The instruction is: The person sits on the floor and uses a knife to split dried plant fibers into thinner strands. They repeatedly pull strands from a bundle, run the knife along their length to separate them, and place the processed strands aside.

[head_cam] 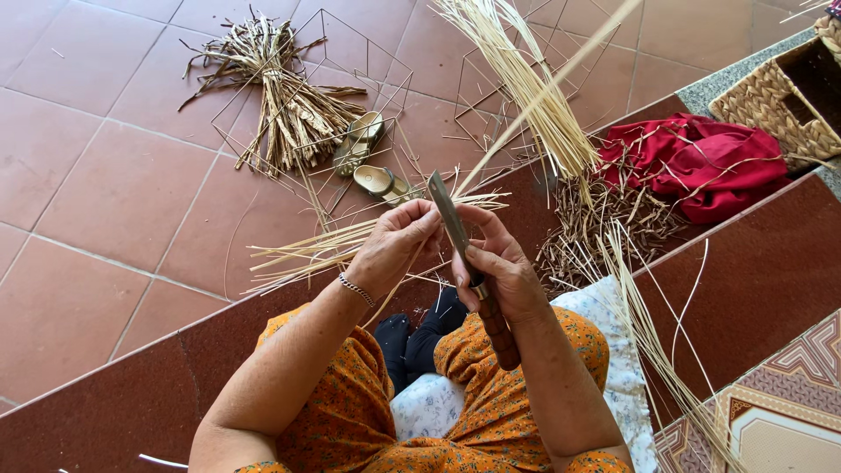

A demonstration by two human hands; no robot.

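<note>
My right hand (498, 271) grips a knife (448, 215) by its brown wooden handle, the flat metal blade pointing up and away. My left hand (396, 243) pinches a long pale reed strip (561, 74) against the blade; the strip runs up to the right out of view. A bundle of pale split strips (302, 254) lies under my left hand on the tiled floor. A chain bracelet sits on my left wrist. I sit on a dark red step with an orange flowered garment over my knees.
A sheaf of dry brown stalks (285, 105) lies on the tiles beside a pair of sandals (368, 158) and wire frames. More pale reeds (526, 79) fan out ahead. A red cloth (701, 162) and a woven basket (784, 101) sit at right. Brown scraps (596, 228) litter the step.
</note>
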